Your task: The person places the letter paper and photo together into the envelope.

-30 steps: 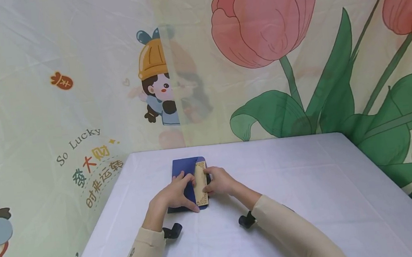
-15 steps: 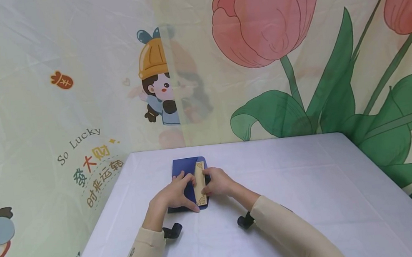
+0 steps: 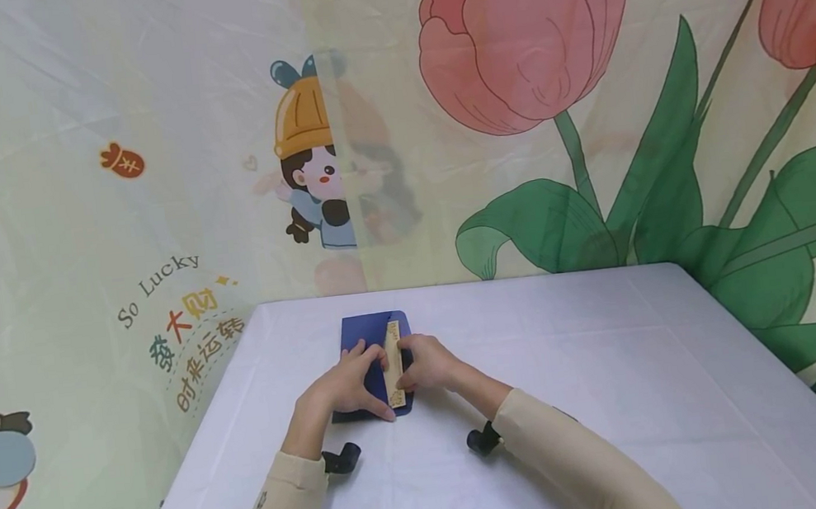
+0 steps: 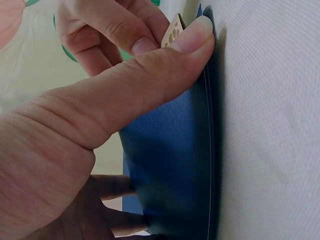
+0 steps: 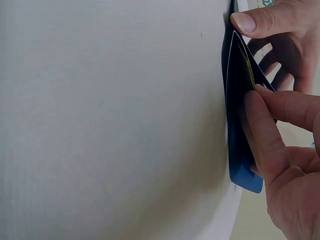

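A dark blue envelope [image 3: 367, 327] lies on the white table, its rounded flap [image 5: 245, 177] open toward the right. Partly inside its mouth is a cream card [image 3: 395, 376] with ornate gold corners; its left part is hidden in the envelope. My left hand [image 3: 347, 385] holds the envelope near the mouth, thumb at the near edge and index finger bent at the far part of the opening. With thumb and fingers, my right hand [image 3: 430, 362] pinches the card's outer edge. In the left wrist view, a patterned card corner [image 4: 173, 31] shows beside the left thumb.
A white cloth covers the table [image 3: 575, 353], whose back edge meets a printed curtain [image 3: 409, 263] with tulips and cartoon figures. Black wrist-worn cameras [image 3: 343, 458] sit under both forearms, near the tabletop.
My right hand has shifted slightly left, sliding the card deeper into the envelope, so a narrower strip of it shows. The left hand and envelope stay in place.
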The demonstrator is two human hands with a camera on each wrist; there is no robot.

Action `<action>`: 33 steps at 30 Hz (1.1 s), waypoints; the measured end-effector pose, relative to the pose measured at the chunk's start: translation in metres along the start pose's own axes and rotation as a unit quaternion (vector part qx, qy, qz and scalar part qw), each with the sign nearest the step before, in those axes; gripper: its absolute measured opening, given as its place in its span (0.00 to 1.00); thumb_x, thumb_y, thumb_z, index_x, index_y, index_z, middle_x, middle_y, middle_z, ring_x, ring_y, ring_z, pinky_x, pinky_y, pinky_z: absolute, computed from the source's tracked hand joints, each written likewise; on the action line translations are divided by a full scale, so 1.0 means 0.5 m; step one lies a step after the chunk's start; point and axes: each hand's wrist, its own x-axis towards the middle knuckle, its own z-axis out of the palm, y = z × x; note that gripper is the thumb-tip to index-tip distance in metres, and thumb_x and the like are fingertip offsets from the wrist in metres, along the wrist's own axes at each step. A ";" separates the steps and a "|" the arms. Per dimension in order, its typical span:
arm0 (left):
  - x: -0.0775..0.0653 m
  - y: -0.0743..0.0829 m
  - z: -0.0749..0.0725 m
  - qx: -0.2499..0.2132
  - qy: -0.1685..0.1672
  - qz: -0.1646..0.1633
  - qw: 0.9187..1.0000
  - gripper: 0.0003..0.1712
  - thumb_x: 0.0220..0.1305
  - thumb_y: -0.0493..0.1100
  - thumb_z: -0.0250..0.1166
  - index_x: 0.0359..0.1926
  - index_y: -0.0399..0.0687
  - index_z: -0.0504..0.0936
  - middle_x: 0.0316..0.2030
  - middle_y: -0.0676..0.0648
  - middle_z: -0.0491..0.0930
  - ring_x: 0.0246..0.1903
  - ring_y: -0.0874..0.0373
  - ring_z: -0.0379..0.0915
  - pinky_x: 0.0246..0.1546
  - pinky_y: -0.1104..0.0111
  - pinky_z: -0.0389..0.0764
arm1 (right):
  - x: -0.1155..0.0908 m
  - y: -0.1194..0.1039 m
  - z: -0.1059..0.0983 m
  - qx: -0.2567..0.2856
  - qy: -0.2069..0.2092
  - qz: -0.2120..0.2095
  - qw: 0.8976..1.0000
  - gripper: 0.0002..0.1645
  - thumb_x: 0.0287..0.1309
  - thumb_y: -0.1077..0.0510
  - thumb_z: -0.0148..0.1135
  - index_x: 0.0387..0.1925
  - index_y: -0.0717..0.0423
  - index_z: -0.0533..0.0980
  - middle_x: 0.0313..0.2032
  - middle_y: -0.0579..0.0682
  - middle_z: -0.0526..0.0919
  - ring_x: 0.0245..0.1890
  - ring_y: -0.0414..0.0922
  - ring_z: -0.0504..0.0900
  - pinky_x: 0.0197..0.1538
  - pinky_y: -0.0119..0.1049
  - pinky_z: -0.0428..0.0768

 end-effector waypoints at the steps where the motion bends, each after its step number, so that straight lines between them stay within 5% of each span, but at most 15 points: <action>1: -0.001 0.000 0.000 -0.001 0.000 0.000 1.000 0.45 0.34 0.63 0.88 0.52 0.64 0.72 0.81 0.31 0.50 0.78 0.22 0.42 0.66 0.27 0.64 | 0.001 0.000 0.001 0.004 -0.001 0.000 1.000 0.50 0.50 0.68 0.79 0.74 0.67 0.65 0.70 0.66 0.72 0.37 0.44 0.89 0.37 0.32 0.88; 33: -0.003 -0.006 -0.005 -0.005 -0.002 0.018 1.000 0.47 0.35 0.62 0.88 0.55 0.62 0.72 0.80 0.28 0.49 0.76 0.18 0.41 0.66 0.26 0.61 | 0.009 -0.010 0.015 0.059 -0.019 -0.007 0.998 0.48 0.52 0.72 0.75 0.73 0.68 0.65 0.63 0.69 0.79 0.37 0.49 0.92 0.38 0.36 0.90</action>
